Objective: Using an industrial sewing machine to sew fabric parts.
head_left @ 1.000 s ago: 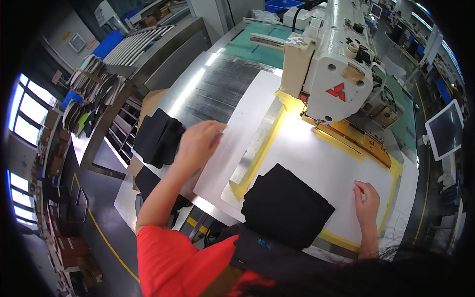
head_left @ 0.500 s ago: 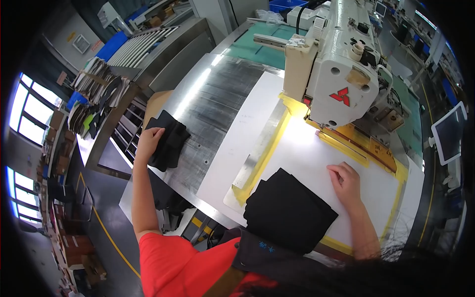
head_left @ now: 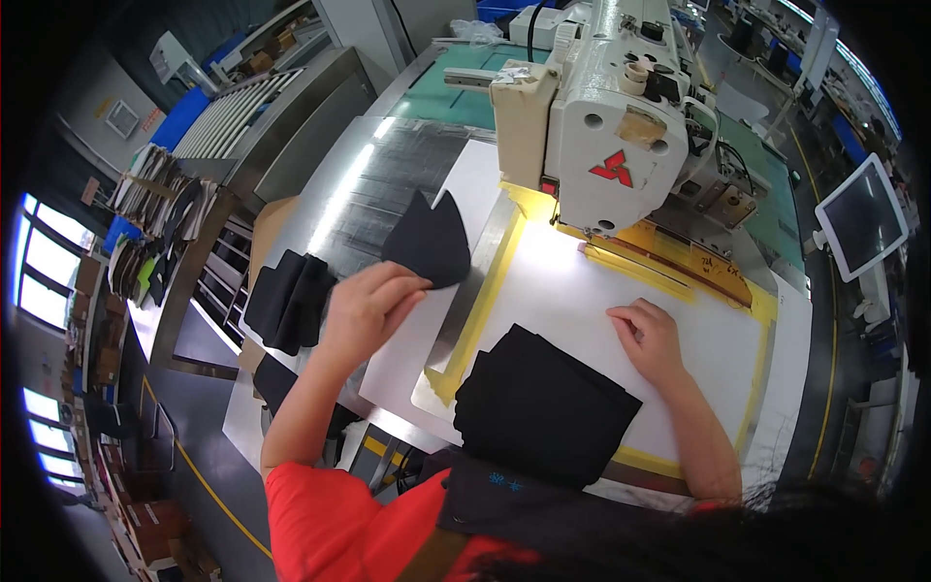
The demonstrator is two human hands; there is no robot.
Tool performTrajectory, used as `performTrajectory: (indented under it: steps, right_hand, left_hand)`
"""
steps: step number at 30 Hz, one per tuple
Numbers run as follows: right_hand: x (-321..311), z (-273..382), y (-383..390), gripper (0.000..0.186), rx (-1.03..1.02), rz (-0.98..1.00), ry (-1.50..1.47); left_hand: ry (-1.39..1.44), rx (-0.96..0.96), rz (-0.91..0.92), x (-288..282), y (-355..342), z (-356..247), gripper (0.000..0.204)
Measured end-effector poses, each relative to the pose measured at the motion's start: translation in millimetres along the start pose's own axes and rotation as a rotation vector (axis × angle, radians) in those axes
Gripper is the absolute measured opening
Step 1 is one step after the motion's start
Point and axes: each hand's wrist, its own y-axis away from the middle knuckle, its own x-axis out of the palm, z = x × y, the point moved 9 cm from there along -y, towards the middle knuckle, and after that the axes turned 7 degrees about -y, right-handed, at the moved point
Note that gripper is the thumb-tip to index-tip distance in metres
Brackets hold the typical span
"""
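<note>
My left hand [head_left: 369, 310] is closed on the lower edge of a single black fabric piece [head_left: 427, 238], holding it raised over the left part of the work surface. A pile of folded black pieces [head_left: 286, 301] sits on the steel table [head_left: 330, 194] to its left. My right hand [head_left: 648, 339], its fingers curled with nothing visible in them, is over a white sheet [head_left: 548, 291] framed by yellow tape. A larger black stack [head_left: 543, 407] lies between my hands, near me. The white sewing machine head [head_left: 616, 145] stands above the sheet, beside an orange plate [head_left: 722, 267].
A rack piled with patterns [head_left: 165, 218] and a roller conveyor [head_left: 242, 112] are at the left. A monitor on an arm [head_left: 861, 218] stands at the right. Green boards [head_left: 446, 92] lie behind the machine, with blue crates [head_left: 495, 10] beyond.
My left hand reached to the left pile, then moved rightward, lifting a single black piece from it. My right hand moved forward and left over the white sheet.
</note>
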Motion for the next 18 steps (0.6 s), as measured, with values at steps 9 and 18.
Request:
performTrajectory:
  steps: [9,18]
  right_hand:
    - [-0.2,-0.1,-0.2,0.006,0.005,0.005,0.042]
    - [1.4,5.7,0.7,0.006,-0.061,-0.018,0.096]
  left_hand:
    - [0.253,0.343,0.344,101.1,-50.5,-42.1,0.031]
    - [-0.145,0.893,1.014,182.6,-58.1,-83.7,0.039]
